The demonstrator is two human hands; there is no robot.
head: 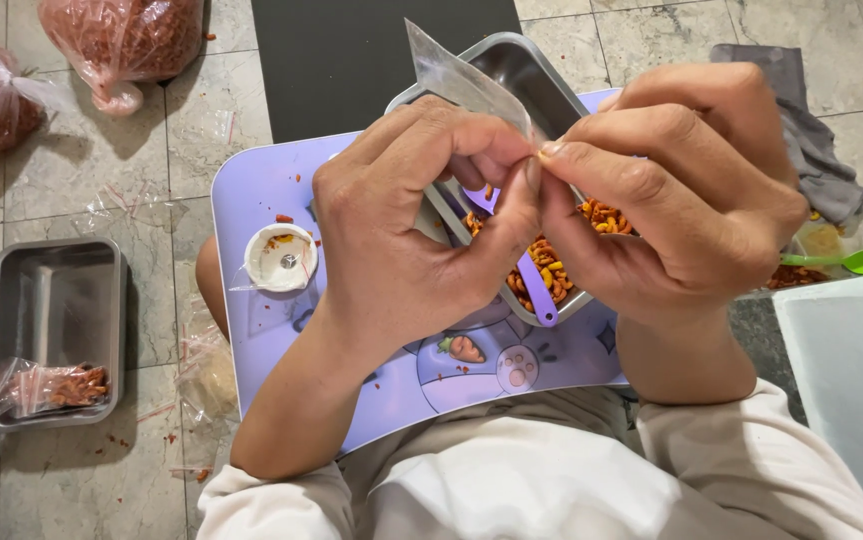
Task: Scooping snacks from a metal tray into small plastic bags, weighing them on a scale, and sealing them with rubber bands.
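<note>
My left hand [406,225] and my right hand [676,185] meet above a steel tray [541,80] and together pinch a small clear plastic bag [461,80] by its edge, thumbs and forefingers touching. The bag sticks up and away to the upper left. Under my hands the tray holds orange and yellow snack mix [541,270] and a purple scoop [534,285]. The tray rests on a lilac lap table [271,190] with a cartoon print. A small white round lid [281,257] with crumbs sits on the table left of my left hand.
On the tiled floor at left, a second steel tray [56,310] holds a small filled bag [51,388]. Two large bags of red snacks [126,40] lie at upper left. A grey cloth [816,150], a green spoon [846,262] and a white box [851,370] are at right.
</note>
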